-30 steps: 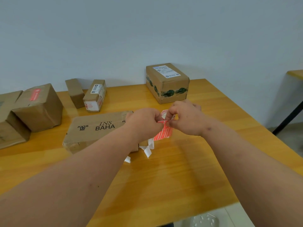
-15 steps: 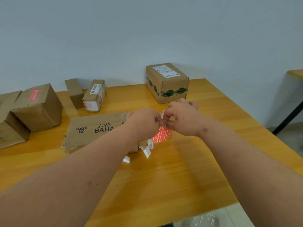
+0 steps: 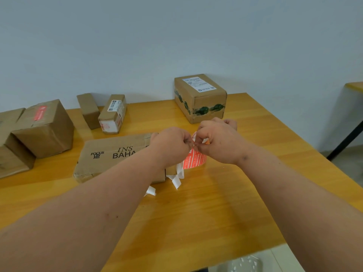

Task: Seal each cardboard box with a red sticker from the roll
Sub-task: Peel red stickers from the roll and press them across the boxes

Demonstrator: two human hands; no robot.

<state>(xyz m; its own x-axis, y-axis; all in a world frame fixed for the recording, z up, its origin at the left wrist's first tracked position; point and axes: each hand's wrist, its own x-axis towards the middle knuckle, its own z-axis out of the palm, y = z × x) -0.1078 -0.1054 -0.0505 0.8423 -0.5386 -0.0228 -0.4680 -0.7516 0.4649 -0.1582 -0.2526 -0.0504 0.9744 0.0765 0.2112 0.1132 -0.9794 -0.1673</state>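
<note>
My left hand [image 3: 172,146] and my right hand [image 3: 216,142] meet above the table's middle, both pinching the top of a red sticker roll [image 3: 194,160] whose printed red strip hangs below my fingers. White backing strips [image 3: 176,176] trail from it onto the table. A flat cardboard box [image 3: 110,154] printed "INS BAHA" lies just left of my hands, partly under my left forearm. A cube box [image 3: 47,126] at the left carries a red sticker [image 3: 40,112] on top. Another box [image 3: 200,97] with a white label stands behind my hands.
Two small narrow boxes [image 3: 113,112] lie at the back near the wall. More cardboard boxes [image 3: 9,152] sit at the far left edge. The wooden table [image 3: 206,213] ends at the right and near edges; a second table's leg [image 3: 345,140] stands at the far right.
My hands stayed together on the roll, shifting slightly as the fingers worked at the sticker's top edge. The boxes have not moved.
</note>
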